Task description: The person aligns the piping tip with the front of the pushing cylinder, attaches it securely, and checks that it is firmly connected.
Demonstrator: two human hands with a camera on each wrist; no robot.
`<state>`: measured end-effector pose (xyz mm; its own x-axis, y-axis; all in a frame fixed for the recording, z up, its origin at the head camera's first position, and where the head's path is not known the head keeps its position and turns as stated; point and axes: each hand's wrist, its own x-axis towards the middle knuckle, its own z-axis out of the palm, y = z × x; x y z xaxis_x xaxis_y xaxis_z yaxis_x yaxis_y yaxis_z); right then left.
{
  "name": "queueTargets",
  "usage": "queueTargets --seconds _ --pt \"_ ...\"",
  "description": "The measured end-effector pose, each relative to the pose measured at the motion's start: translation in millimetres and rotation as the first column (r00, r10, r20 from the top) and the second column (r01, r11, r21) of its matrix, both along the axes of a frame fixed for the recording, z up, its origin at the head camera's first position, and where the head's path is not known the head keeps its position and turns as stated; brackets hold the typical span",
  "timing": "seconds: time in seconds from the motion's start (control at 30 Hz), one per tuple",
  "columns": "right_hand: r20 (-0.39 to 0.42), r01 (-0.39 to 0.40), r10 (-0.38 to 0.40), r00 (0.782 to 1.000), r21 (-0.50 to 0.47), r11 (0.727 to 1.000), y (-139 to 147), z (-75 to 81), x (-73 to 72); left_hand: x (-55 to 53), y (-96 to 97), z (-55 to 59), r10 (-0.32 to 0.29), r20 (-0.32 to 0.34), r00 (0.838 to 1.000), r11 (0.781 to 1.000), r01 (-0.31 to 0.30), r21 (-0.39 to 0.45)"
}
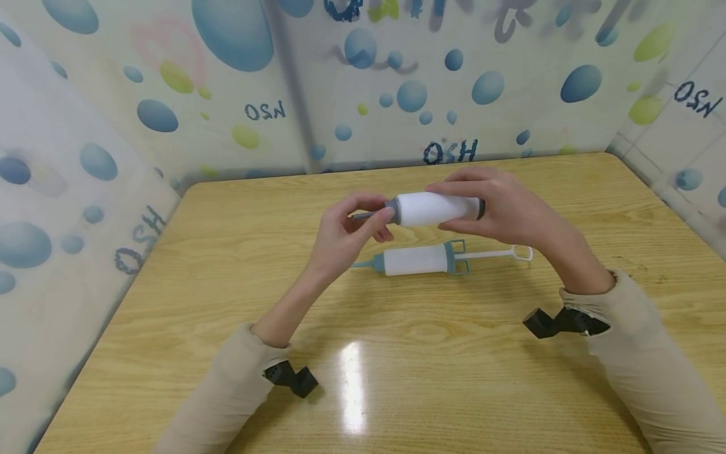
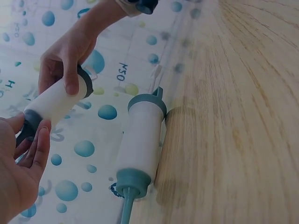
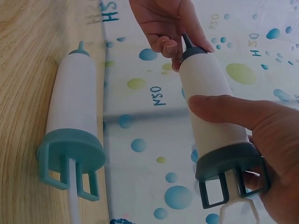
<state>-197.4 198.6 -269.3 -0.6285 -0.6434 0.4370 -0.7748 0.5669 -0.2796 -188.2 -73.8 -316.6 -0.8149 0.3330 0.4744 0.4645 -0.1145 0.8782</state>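
A large white syringe with dark grey end caps (image 1: pixel 433 209) is held level above the table between both hands. My right hand (image 1: pixel 499 205) grips its white barrel, thumb on one side and fingers on the other. At the nozzle end, my left hand (image 1: pixel 351 230) pinches the dark grey cap (image 3: pixel 194 52). The grey syringe's plunger handle (image 3: pixel 238 210) sits close to the barrel in the right wrist view. Below the hands, a second white syringe with teal caps (image 1: pixel 416 260) lies on the table, its white plunger (image 1: pixel 488 255) pulled out to the right.
The wooden table (image 1: pixel 431 353) runs up to walls covered in a bubble-patterned sheet (image 1: pixel 363 82). Black wrist cameras (image 1: pixel 567 321) are strapped over both beige sleeves (image 1: pixel 635 353). Light glares off the table between the forearms.
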Motion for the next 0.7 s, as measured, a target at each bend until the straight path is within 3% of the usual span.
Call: queueTargets --seconds 0.37,0.7 --pt "0.013 0.006 -0.006 1.0 -0.001 1.0 0.3 1.9 1.7 1.7 -0.4 1.6 -0.006 0.004 1.0 1.0 0.006 0.0" --pt "-0.003 0.001 -0.001 1.0 0.0 1.0 0.9 -1.0 -1.7 2.0 -0.2 1.2 0.032 -0.057 0.998 0.999 -0.033 -0.032"
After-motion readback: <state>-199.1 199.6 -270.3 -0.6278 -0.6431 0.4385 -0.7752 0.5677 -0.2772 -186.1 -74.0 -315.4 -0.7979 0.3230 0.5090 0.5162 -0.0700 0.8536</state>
